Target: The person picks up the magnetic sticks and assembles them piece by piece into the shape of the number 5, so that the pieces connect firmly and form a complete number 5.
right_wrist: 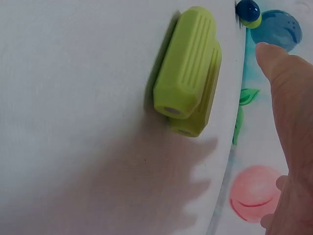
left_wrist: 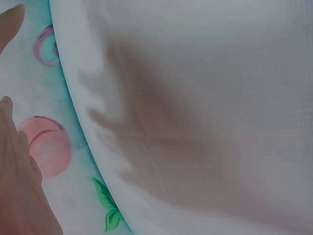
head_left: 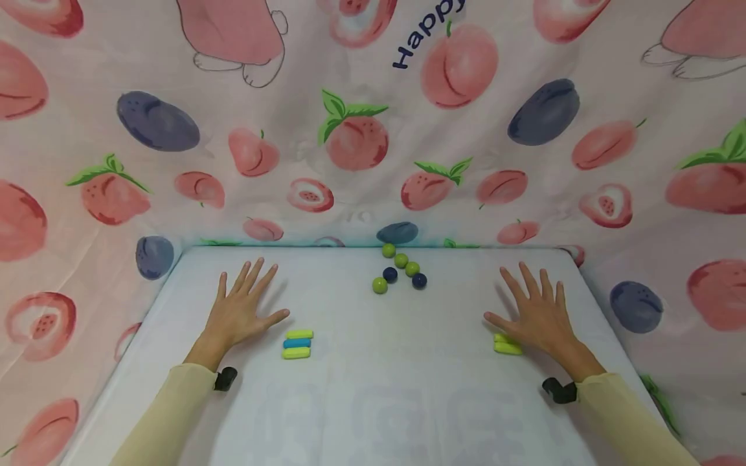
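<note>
My left hand (head_left: pixel 237 312) is spread over the left side of the white table, fingers straight and holding nothing. Just right of its thumb, two yellow-green sticks (head_left: pixel 296 353) lie with a blue stick (head_left: pixel 297 343) between them. On the other side, my right hand (head_left: pixel 539 317) is likewise spread and holds nothing. Below its thumb are two yellow-green ribbed sticks (right_wrist: pixel 186 63) with a grey spot on the end, partly covered by the hand in the head view. In the left wrist view, the left hand (left_wrist: pixel 19 186) shows at the edge, its shadow falling on the cloth.
Several green balls (head_left: pixel 380 285) and two dark blue balls (head_left: pixel 419 281) sit in a loose group near the back edge of the white table (head_left: pixel 396 349). Behind and beside it hangs a fruit-printed cloth (head_left: pixel 326 71). A small black camera (head_left: pixel 559 390) sits at each wrist.
</note>
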The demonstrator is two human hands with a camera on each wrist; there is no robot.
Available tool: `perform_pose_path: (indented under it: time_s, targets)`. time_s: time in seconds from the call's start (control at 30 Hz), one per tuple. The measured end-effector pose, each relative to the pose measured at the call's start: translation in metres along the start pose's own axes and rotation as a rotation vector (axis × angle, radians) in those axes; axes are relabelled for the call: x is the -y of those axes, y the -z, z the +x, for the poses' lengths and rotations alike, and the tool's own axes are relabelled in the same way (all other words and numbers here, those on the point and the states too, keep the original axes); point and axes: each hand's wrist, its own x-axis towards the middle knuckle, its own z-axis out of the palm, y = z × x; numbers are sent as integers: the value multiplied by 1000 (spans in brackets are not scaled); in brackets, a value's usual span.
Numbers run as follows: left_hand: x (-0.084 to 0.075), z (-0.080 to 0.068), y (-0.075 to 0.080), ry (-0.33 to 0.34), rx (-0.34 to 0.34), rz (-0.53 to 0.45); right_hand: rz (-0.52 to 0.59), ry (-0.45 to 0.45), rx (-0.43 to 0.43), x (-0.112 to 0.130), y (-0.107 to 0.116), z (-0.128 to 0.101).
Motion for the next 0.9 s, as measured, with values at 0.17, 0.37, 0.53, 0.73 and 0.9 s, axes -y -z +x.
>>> perform_pose_path:
  time_s: [0.17,0.37,0.53,0.73,0.9]
  targets:
    - [1,-2,1,-4,6,-12,-3,9,-16,0,-3,3]
    - [2,-5,2,-4,-7,-28,-9,19,-18,4,-7,9]
    - [-1,-5,3,-12,24,-90,8,44,-28,7,-5,12]
    - [-10,-2,5,-72,68,-180,47,120,-18,17,1,22]
    - [-23,1,8,-114,134,-289,81,179,24,28,2,35]
